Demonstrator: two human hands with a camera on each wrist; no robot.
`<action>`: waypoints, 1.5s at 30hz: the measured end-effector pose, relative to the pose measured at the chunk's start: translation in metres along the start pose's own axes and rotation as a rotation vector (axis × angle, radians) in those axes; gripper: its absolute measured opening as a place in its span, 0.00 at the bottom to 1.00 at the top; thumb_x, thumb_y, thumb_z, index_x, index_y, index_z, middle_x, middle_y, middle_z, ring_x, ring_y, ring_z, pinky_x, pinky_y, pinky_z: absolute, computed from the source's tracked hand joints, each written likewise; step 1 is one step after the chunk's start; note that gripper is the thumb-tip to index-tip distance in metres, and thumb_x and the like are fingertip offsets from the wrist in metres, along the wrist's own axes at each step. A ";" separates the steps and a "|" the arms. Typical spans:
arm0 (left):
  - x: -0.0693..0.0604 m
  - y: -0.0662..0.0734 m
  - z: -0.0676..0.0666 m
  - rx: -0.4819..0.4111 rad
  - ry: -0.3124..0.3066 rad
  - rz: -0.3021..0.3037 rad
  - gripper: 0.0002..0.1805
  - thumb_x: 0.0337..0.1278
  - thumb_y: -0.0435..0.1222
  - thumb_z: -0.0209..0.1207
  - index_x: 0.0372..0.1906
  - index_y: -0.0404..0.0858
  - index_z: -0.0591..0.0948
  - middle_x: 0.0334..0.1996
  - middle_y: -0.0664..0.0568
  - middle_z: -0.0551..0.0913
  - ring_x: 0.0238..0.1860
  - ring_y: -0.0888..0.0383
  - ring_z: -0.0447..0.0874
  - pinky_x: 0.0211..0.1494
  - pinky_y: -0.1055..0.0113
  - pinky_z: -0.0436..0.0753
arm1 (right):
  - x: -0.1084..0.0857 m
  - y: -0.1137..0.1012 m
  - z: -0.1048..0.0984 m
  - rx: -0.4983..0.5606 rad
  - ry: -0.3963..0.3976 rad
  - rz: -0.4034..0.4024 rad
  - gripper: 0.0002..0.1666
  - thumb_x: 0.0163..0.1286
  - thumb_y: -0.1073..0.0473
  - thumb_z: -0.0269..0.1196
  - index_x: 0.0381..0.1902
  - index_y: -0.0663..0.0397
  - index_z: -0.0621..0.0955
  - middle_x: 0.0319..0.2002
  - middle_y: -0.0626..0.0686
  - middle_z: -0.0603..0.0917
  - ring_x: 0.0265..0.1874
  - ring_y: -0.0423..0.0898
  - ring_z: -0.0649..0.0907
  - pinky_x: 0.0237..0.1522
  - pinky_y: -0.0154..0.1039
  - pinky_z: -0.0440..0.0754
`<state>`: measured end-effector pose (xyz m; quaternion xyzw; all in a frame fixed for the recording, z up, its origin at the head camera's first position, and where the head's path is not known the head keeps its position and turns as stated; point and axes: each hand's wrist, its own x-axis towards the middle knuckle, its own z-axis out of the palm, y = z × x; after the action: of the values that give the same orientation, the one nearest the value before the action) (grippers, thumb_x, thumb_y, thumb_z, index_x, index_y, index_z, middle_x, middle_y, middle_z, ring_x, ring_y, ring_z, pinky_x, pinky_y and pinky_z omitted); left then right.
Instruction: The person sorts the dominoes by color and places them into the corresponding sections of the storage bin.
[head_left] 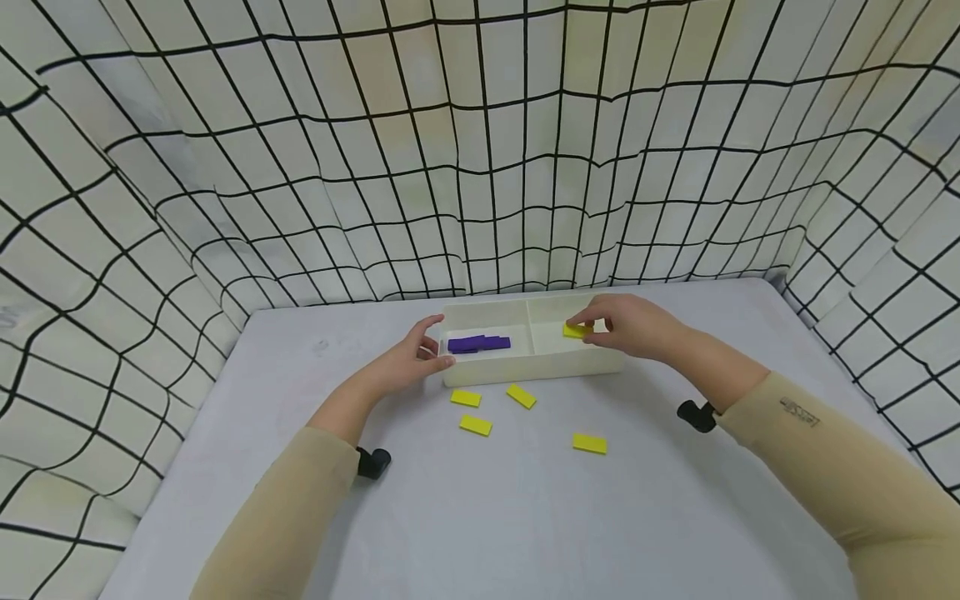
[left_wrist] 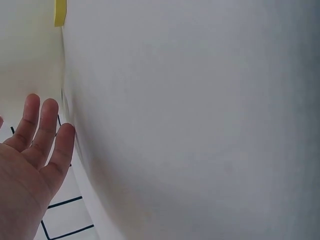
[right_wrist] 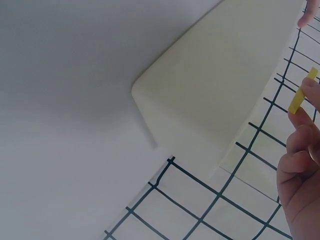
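A long white box (head_left: 517,368) with two compartments stands toward the back of the table. My right hand (head_left: 637,325) pinches a thin yellow rectangular block (head_left: 576,331) between thumb and fingers over the right compartment; the right wrist view also shows this yellow block (right_wrist: 303,91). At the box's left end, my left hand (head_left: 401,358) touches the rim with thumb and index finger spread, the other fingers loosely bent. In the left wrist view, the fingers (left_wrist: 46,125) look fairly straight. Several purple blocks (head_left: 478,343) lie in the left compartment.
In front of the box, several yellow blocks lie loose on the white table (head_left: 480,517): two at left (head_left: 466,398) (head_left: 476,426), one near the middle (head_left: 521,396) and one at right (head_left: 590,443). Black netting (head_left: 525,158) rises behind and beside the table.
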<state>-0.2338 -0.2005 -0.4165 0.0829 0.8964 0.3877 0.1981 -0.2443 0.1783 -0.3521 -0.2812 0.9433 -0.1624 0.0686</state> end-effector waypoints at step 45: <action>-0.001 0.004 -0.001 -0.027 -0.018 -0.005 0.47 0.65 0.53 0.60 0.78 0.62 0.42 0.65 0.42 0.66 0.66 0.44 0.68 0.68 0.42 0.65 | 0.090 0.014 0.042 -0.221 -0.229 -0.025 0.17 0.68 0.62 0.65 0.54 0.45 0.86 0.49 0.48 0.85 0.49 0.48 0.80 0.58 0.47 0.76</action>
<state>-0.2327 -0.1989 -0.4130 0.0817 0.8895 0.3985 0.2083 -0.3172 0.1280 -0.3996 -0.3154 0.9379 -0.0254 0.1421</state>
